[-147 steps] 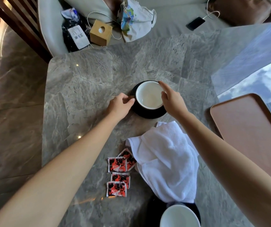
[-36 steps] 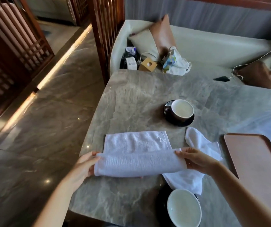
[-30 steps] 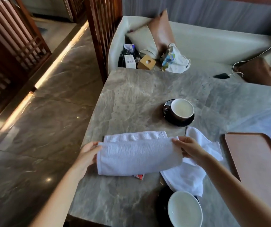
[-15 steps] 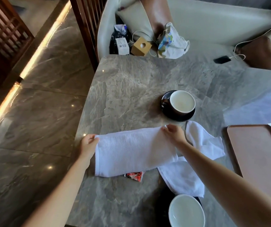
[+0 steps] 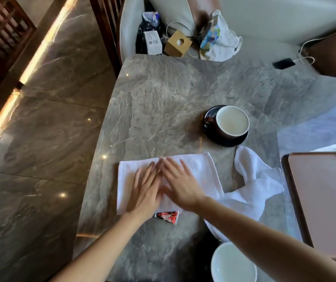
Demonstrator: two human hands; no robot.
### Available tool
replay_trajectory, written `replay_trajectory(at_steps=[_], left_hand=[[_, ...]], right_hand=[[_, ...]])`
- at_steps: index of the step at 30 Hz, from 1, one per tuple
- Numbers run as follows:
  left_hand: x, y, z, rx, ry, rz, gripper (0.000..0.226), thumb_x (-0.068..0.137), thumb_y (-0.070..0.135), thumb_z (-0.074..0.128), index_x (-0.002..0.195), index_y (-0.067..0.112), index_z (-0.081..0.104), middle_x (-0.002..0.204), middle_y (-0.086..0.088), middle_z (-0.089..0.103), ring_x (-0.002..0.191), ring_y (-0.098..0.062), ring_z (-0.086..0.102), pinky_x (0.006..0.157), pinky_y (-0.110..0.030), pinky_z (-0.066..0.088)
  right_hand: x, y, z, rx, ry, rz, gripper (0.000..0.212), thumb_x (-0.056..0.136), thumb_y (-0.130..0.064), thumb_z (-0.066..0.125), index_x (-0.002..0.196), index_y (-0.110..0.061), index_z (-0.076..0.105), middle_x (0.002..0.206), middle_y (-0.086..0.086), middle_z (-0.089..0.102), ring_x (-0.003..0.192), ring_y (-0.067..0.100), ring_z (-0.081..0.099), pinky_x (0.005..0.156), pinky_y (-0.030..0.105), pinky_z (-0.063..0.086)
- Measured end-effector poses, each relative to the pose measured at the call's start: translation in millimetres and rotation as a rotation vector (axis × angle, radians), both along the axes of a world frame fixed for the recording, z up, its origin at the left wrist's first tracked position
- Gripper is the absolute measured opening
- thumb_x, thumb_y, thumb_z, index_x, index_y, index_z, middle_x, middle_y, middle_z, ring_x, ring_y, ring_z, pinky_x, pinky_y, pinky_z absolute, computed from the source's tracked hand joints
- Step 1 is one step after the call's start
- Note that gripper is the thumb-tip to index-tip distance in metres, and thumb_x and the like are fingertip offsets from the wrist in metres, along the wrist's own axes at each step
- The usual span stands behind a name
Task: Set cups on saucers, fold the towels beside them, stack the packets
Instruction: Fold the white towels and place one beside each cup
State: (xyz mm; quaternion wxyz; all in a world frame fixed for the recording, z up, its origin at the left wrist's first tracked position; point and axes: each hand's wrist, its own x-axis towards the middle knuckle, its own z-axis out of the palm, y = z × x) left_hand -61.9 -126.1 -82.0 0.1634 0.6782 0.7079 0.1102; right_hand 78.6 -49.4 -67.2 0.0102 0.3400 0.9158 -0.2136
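1. Grey marble table (image 5: pixel 163 94) in what looks like a lounge, with a pale sofa behind it and a tissue box (image 5: pixel 177 44) and phone (image 5: pixel 283 63) on the cushion; only 1 view here, the head cam, so it all comes from that.
2. Folded towel (image 5: pixel 203 165) lies flat near the table's left edge, roughly a rectangle; left hand (image 5: pixel 144 190) and right hand (image 5: pixel 181 186) both sit on top of it, palms down, fingers straight and a bit spread, tips nearly meeting mid-towel; nothing pinched, just pressing; they're blurry, so no finer detail.
3. Handling guess: white terry, soft, light, zero stiffness; a crease only holds if you flatten it; grab it by the corners or along the folded edge, 1 hand per end; polished marble looks slick, so it could skate around unless 1 side is pinned.
4. 1 red packet (image 5: pixel 167 216) pokes out from under the towel's near edge, by the left wrist; any others aren't visible, maybe underneath; thin and slippery I'd say, so lift the towel before stacking.
5. Second towel (image 5: pixel 254 192) is crumpled to the right, between the folded one and the brown tray (image 5: pixel 323 200); not folded yet.
6. Far cup (image 5: pixel 232 121) stands upright on its dark saucer (image 5: pixel 224 142) beyond the towels; near cup (image 5: pixel 232 263) is at the bottom edge on something dark, likely a saucer, mostly hidden; ceramic, breakable, so keep elbows clear.
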Motion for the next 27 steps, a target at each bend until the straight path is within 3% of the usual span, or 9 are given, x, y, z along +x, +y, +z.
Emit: replay_trajectory(at_steps=[2,6,13,23,25,27], left_hand=[[1.3,-2.6,-8.6,-0.108,0.106,0.004,0.057,0.078,0.026,0.039,0.126,0.003,0.056,0.135,-0.011,0.055,0.130,-0.025,0.047,0.111,-0.038,0.010],[-1.8,-5.9,-19.8,-0.145,0.184,-0.013,0.058,0.085,0.032,0.036,0.140,0.014,0.042,0.150,-0.001,0.039,0.141,-0.017,0.023,0.113,-0.044,0.015],[-28.6,-28.7,-19.7,-0.163,0.317,0.186,0.062,0.089,0.041,0.028,0.147,0.021,0.027,0.156,-0.006,0.026,0.143,-0.021,0.025,0.113,-0.047,0.015],[-21.9,-24.9,-8.9,-0.237,0.288,0.217,0.063,0.089,0.042,0.019,0.147,0.020,0.025,0.157,-0.009,0.021,0.144,-0.024,0.023,0.113,-0.053,0.022],[-22.2,-24.8,-7.5,-0.225,0.241,0.220,0.060,0.093,0.042,0.023,0.149,0.023,0.017,0.159,-0.005,0.010,0.147,-0.020,0.012,0.116,-0.052,0.011],[-22.0,-24.7,-3.0,-0.140,0.124,0.277,0.057,0.093,0.032,0.043,0.146,0.020,0.028,0.159,-0.004,0.016,0.147,-0.021,0.012,0.117,-0.049,0.004]], right_hand=[[-5.8,-11.3,-14.2,-0.042,-0.060,0.044,0.064,0.096,-0.043,0.031,0.150,-0.015,0.013,0.160,0.002,0.010,0.148,0.021,0.004,0.120,0.044,-0.001],[4.3,-7.3,-25.4,0.037,-0.043,-0.017,0.066,0.093,-0.050,0.023,0.149,-0.015,0.017,0.158,0.000,0.015,0.146,0.017,0.006,0.120,0.042,0.005],[86.0,20.0,-36.6,0.089,-0.105,-0.180,0.064,0.095,-0.049,0.020,0.151,-0.020,0.008,0.159,-0.005,0.004,0.147,0.011,-0.005,0.120,0.039,0.001],[87.1,22.3,-40.7,0.049,-0.044,-0.201,0.064,0.095,-0.044,0.028,0.151,-0.023,0.005,0.158,-0.010,-0.002,0.146,0.007,-0.010,0.119,0.038,-0.002],[86.3,23.9,-36.3,-0.065,0.107,-0.298,0.064,0.093,-0.032,0.042,0.150,-0.022,0.014,0.158,-0.010,0.007,0.146,0.006,-0.001,0.120,0.036,0.007],[87.1,25.0,-25.4,-0.148,0.335,-0.550,0.056,0.090,-0.025,0.049,0.143,-0.024,0.031,0.151,-0.008,0.030,0.138,0.003,0.026,0.112,0.029,0.028]])
